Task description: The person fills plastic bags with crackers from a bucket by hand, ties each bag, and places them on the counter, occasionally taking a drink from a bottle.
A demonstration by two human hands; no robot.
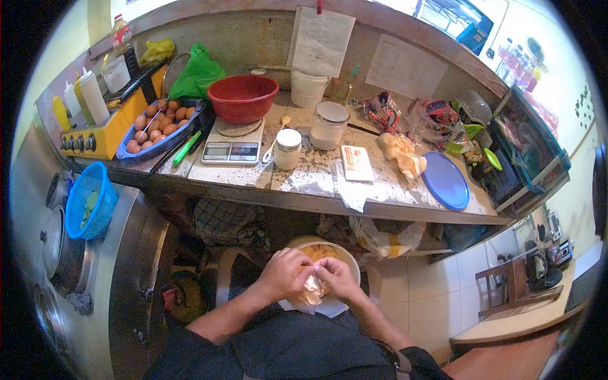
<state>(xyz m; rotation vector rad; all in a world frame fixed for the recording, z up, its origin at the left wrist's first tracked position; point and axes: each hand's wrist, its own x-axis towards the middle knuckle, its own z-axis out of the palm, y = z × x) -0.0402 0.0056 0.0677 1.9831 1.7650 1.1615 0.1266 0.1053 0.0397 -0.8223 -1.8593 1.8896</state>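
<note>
My left hand (285, 273) and my right hand (337, 277) meet low in the middle of the view, fingers pinched together. Between them is the gathered top of a small clear plastic bag (311, 295), its contents pale orange-yellow. Just beneath is a round white tub (352, 254), with yellow-orange pieces (318, 251) showing past my fingers. My hands cover part of the tub, so how full it is stays hidden.
On the counter ahead are a kitchen scale (233, 151) under a red bowl (243, 100), a basket of eggs (158, 126), a lidded jar (287, 151), a blue lid (445, 180) and another plastic bag (403, 154). A blue basket (92, 201) stands left, above the stove.
</note>
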